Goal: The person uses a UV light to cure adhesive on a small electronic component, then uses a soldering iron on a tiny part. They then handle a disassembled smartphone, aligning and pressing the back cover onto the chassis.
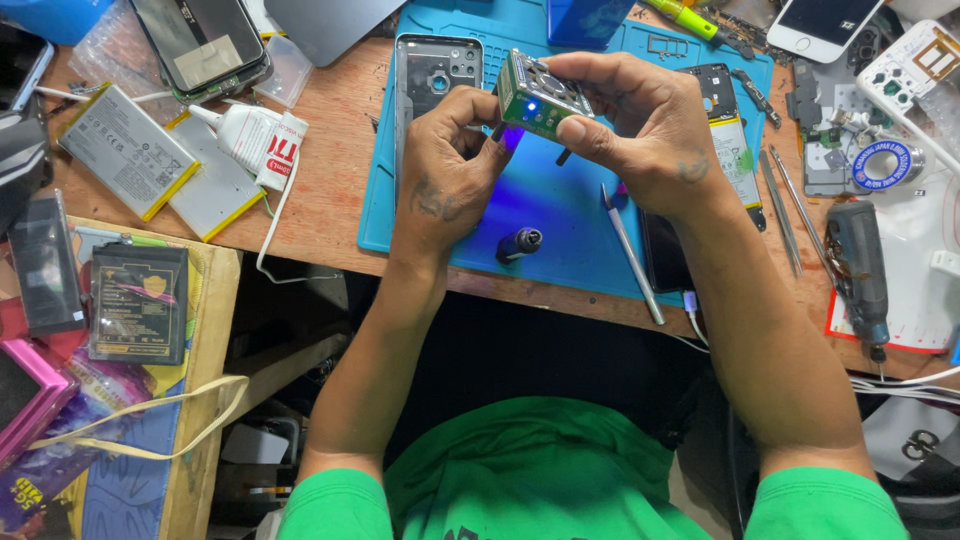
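Held above the blue mat over the wooden surface: a small green circuit module with a lit blue light. Right hand closed in a firm grip around the module's top and side; left hand pinching its lower edge. Just below on the mat, a small dark cylinder. Off left, two flat grey battery packs with yellow edges and a white glue tube with a red label.
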